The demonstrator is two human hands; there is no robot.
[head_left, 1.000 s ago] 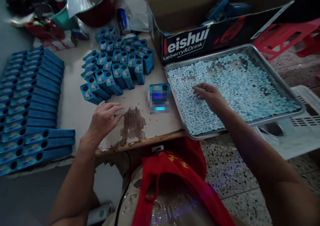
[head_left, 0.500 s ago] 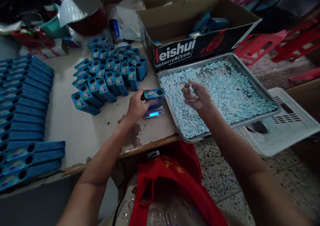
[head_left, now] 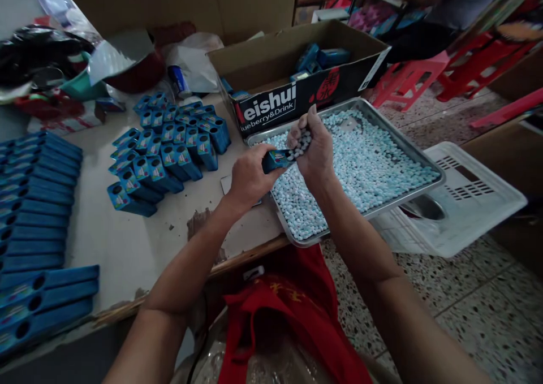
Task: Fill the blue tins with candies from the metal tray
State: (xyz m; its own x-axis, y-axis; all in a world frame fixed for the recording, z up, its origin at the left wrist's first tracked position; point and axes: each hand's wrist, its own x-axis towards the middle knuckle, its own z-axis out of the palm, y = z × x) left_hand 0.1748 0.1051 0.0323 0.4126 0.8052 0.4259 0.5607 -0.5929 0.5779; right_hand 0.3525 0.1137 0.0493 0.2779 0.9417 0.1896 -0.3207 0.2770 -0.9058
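My left hand (head_left: 248, 177) gripped a small blue box (head_left: 278, 159), holding it level over the near left corner of the metal tray (head_left: 426, 160). My right hand (head_left: 311, 146) was cupped around a heap of pale blue pellets (head_left: 302, 141), its fingers curled, pressed against the open end of the box. The tray lay half on the bench (head_left: 127, 242) and half past its edge, filled with loose pellets of the same kind. Just behind the tray stood a cardboard carton (head_left: 292, 73) with a few blue boxes inside. To my left on the bench stood a cluster of open boxes (head_left: 169, 146), and farther left lay rows of flat blue sleeves (head_left: 34, 203). A white plastic crate (head_left: 466, 197) sat on the floor beside the tray.
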